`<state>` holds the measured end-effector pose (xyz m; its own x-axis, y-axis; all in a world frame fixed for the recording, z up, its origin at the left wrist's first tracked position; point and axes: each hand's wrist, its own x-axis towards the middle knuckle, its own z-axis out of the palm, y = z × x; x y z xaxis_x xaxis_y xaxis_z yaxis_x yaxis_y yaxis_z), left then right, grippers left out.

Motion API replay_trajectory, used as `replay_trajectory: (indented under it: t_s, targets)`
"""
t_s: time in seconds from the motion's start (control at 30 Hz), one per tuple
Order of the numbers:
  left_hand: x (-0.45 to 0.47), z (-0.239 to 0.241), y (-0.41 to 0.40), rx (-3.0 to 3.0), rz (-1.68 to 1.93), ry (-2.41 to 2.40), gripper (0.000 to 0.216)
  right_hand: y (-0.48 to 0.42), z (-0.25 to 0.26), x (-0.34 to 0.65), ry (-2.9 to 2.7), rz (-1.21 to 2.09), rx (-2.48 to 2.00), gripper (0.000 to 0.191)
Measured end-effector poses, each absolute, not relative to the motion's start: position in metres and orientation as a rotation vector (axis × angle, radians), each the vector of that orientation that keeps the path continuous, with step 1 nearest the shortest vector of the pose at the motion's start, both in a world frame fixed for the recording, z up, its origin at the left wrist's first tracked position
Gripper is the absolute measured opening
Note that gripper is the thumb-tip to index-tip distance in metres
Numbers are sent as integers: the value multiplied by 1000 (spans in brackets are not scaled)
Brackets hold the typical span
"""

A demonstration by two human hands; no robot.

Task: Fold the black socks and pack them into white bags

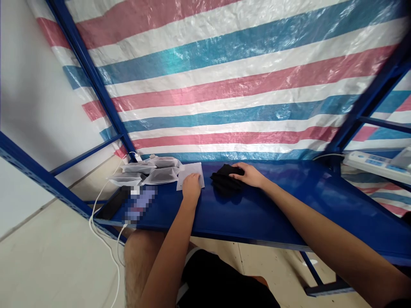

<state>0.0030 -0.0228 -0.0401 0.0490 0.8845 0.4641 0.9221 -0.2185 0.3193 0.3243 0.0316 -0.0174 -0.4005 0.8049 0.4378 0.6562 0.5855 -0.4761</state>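
Observation:
My left hand (pixel 192 187) is on a flat, whitish frosted bag (pixel 181 175), its fingers closed together against the bag's surface. To the right of it, a bunched piece of folded black cloth (pixel 224 182) rests on the blue shelf (pixel 263 214). My right hand (pixel 250 174) grips the cloth's right side between thumb and fingers. Left of the flat bag lie several filled frosted bags (pixel 162 175), side by side and partly overlapping, with something dark faintly visible inside some of them.
A long black object (pixel 114 203) and a pixelated phone-like item (pixel 140 205) with a white cable (pixel 119 239) lie at the shelf's left end. Blue metal posts (pixel 111 111) frame both sides. A striped plastic sheet (pixel 224 94) hangs behind. A white power strip (pixel 374 162) is at right.

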Motion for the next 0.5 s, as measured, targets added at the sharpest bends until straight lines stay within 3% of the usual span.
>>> replay_trajectory:
  t_s: [0.17, 0.3, 0.5]
  targets:
    - [7, -43, -23, -2217, -969, -1877, 25, 20, -6, 326, -2330, 228, -981, 58]
    - [7, -46, -23, -2149, -993, -1871, 21, 11, -2, 321, -2418, 273, -948, 76]
    - [21, -17, -45, -2415, -1184, -1389, 37, 6, 15, 318, -2308, 458, -1011, 27]
